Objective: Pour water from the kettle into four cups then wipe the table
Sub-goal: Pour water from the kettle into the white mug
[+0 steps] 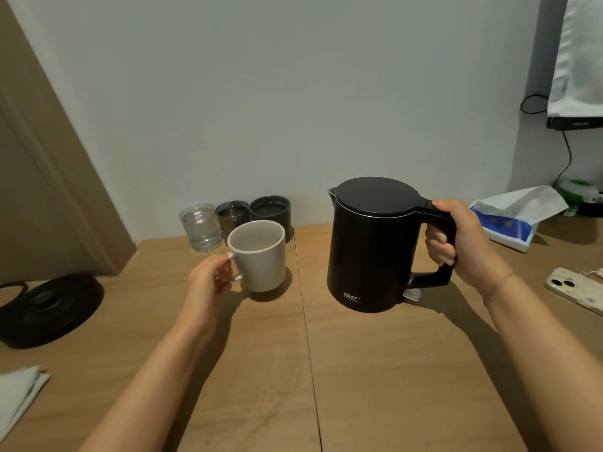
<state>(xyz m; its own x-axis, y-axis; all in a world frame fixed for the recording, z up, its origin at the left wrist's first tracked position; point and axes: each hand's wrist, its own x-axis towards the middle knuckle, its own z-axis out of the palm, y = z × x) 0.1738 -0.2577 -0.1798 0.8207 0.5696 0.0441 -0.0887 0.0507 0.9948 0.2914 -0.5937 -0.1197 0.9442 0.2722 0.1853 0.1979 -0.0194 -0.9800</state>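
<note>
The black kettle is gripped by its handle in the right hand, fingers wrapped fully round it, lid shut, body upright, base at or just above the wooden table. Can't tell if it's actually touching. The white mug is held at its handle by the left hand, fingertips pinched on the loop. Just beyond those fingertips, three more cups are lined up by the wall: a clear glass with water, a smoky glass, a dark cup.
</note>
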